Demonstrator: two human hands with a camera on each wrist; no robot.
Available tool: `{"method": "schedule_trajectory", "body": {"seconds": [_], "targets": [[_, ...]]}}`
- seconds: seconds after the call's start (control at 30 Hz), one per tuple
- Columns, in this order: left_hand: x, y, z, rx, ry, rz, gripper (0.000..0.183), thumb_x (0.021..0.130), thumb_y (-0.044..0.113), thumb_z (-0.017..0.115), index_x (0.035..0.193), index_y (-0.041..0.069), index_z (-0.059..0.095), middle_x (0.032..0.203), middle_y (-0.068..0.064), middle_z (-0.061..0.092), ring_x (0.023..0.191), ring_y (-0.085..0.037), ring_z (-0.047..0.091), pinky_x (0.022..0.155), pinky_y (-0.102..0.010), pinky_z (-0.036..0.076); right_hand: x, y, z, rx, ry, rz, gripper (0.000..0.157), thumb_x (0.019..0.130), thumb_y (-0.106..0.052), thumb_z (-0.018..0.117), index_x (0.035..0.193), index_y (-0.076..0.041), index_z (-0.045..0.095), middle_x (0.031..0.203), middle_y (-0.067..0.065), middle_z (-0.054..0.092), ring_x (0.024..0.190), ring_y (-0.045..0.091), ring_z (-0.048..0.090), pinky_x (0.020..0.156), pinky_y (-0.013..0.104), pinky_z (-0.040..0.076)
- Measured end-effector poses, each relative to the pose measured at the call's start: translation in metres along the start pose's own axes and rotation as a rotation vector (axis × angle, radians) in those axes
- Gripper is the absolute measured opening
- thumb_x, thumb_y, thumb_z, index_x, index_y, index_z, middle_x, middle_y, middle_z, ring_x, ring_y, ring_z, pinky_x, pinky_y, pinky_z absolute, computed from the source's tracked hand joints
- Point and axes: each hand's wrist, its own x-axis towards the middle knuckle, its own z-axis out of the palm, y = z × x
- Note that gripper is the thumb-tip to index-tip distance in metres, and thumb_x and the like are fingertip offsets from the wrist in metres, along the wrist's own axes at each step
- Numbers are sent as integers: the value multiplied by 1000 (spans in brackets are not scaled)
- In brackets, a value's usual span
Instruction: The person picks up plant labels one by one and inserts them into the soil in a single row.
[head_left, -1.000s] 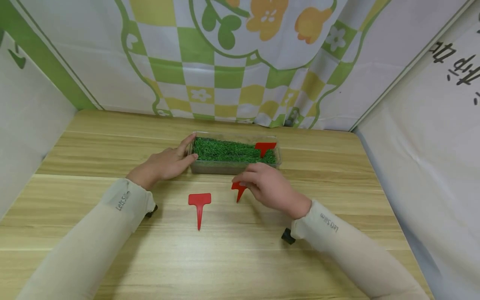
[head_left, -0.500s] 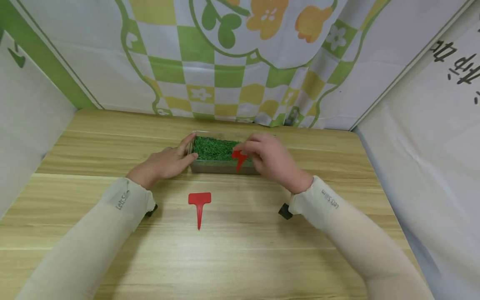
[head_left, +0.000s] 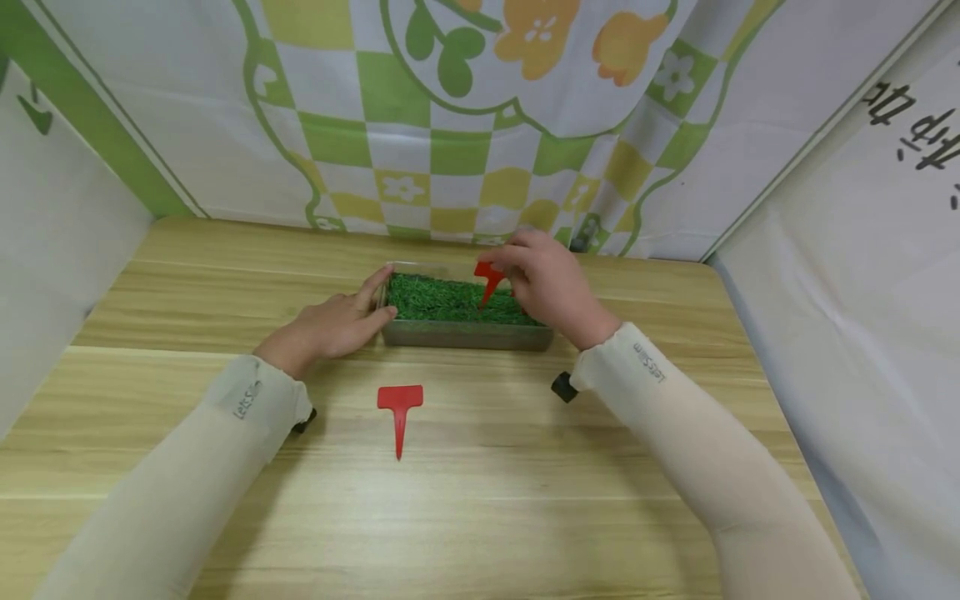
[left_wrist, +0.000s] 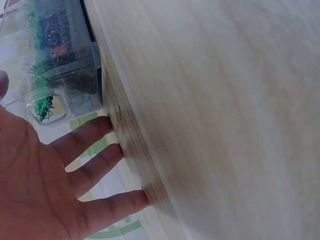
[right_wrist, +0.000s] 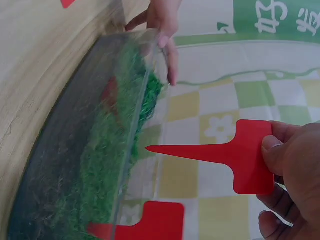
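Observation:
My right hand [head_left: 551, 279] pinches the wide head of a red T-shaped plant label [head_left: 489, 275] between thumb and fingers, its point aimed down at the green grass [head_left: 431, 296]. In the right wrist view the tip of this held label [right_wrist: 252, 157] is just above the grass. Another red label [right_wrist: 165, 222] stands in the grass; my right hand hides it in the head view. My left hand [head_left: 322, 333], fingers extended, touches the left end of the clear plastic box [head_left: 465, 336] that contains the grass. Its other fingers [left_wrist: 132, 198] reach the tabletop.
A third red plant label [head_left: 400, 398] lies flat on the wooden table [head_left: 480, 500], in front of the box. Behind the table hangs a checkered, flowered curtain [head_left: 457, 154]. White sheets [head_left: 847, 275] flank both sides.
My right hand has carried its red label from the table in front of the box up over the grass. My left hand stays at the box's left end.

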Motion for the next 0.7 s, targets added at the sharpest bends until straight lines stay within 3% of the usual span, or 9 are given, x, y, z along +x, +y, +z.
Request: {"method": "schedule_trajectory", "body": {"seconds": [0.27,0.57,0.7], "targets": [[-1,1,0,0,2,-7,71,100,67,18,154,45,-23,159,-21,35,138,-52,39,90,-66,46,6,8,18,-50,-26,-12,32,96,1,58,115,-17,77,97,1,69,91,20,58,80,33,50],[0,1,0,2,5,-9,71,101,67,20,154,47,-22,157,-20,38,136,-51,44,64,-43,51,7,10,32,-86,-89,-9,34,96,2,59,117,-19,76,102,1,71,92,20,65,81,34,54],[-1,0,0,6,6,-7,71,101,66,20,155,45,-22,157,-21,38,136,-51,43,63,-42,51,7,10,37,-110,-134,14,35,96,0,59,119,-22,75,101,1,70,91,21,65,82,36,54]]}}
